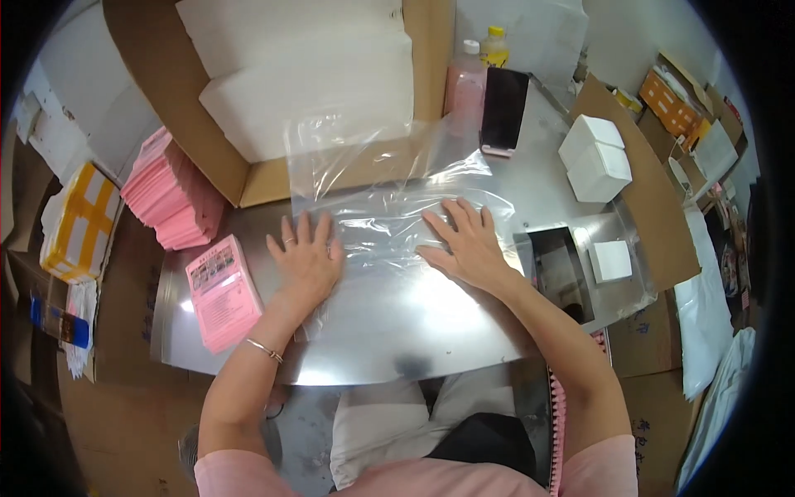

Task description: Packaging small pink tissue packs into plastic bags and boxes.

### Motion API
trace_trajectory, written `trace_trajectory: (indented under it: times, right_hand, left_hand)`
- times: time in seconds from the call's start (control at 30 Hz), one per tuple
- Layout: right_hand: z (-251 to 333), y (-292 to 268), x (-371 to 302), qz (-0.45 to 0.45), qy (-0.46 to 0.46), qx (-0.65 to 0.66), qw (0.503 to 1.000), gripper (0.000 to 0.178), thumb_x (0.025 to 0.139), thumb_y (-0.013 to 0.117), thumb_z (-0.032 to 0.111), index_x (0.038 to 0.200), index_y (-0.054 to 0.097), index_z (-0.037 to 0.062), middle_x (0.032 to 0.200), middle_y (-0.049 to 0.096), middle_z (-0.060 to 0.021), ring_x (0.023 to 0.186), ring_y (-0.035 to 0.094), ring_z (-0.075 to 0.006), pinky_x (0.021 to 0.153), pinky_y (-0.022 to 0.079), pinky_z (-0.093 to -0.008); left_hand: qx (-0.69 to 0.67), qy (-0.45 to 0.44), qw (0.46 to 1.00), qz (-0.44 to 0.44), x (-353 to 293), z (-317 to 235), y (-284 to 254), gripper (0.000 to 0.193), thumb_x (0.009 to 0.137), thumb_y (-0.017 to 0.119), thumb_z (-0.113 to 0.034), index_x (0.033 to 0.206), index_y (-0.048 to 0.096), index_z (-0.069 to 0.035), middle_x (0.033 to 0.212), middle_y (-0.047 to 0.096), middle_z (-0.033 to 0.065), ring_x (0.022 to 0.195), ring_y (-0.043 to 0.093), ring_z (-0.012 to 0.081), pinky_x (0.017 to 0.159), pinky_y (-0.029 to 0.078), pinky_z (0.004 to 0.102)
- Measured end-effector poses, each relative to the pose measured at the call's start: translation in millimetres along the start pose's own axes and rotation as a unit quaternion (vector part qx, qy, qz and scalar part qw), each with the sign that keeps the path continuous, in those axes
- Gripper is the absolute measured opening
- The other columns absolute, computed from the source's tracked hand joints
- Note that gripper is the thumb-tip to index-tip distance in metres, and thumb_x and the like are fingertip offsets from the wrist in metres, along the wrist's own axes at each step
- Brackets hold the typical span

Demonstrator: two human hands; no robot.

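A clear plastic bag (377,236) lies spread over the shiny metal table (397,331), its far part rising against the open carton. My left hand (306,261) rests on the bag's left side, fingers spread, a ring on one finger. On its right side my right hand (470,244) lies flat with the fingers apart. Neither hand holds anything. Left of my left hand is a stack of pink printed cards (222,294).
An open cardboard box (248,186) with white stacks inside stands at the back. Pink stacks (170,195) lean at its left. A phone (503,108), a pink bottle (469,87) and white blocks (596,157) stand to the right. A dark rectangular opening (561,273) sits beside my right forearm.
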State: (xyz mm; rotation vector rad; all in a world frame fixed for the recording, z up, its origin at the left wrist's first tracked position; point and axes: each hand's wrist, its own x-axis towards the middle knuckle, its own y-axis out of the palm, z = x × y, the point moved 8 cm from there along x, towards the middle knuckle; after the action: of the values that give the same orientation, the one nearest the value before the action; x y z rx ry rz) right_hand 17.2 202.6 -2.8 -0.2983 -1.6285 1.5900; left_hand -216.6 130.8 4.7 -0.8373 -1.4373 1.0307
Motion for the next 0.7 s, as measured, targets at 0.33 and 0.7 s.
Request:
trace_trajectory:
  times: [0.33,0.7]
  right_hand:
    - [12,-14,11,-0.075,-0.075,0.078,0.991,0.049,0.085,0.069,0.033,0.123,0.061,0.0031,0.132,0.055,-0.0207,0.128,0.047,-0.0400,0.107,0.036,-0.0549]
    - [64,-39,-51,-0.096,0.065,0.344,0.932,0.033,0.092,0.059,0.003,0.123,0.056,-0.0068,0.123,0.059,-0.0252,0.117,0.057,-0.0438,0.102,0.047,-0.0417]
  left_hand:
    - [-0.241,0.224,0.944,0.034,-18,-91,-34,0.021,0.084,0.069,-0.010,0.102,0.061,-0.005,0.110,0.059,0.0159,0.101,0.055,0.0366,0.084,0.044,0.0458]
    - [-0.373,0.180,0.909,-0.037,-82,-98,-89,0.038,0.079,0.066,0.001,0.116,0.058,0.003,0.114,0.062,0.0256,0.107,0.059,0.0429,0.095,0.047,0.0464]
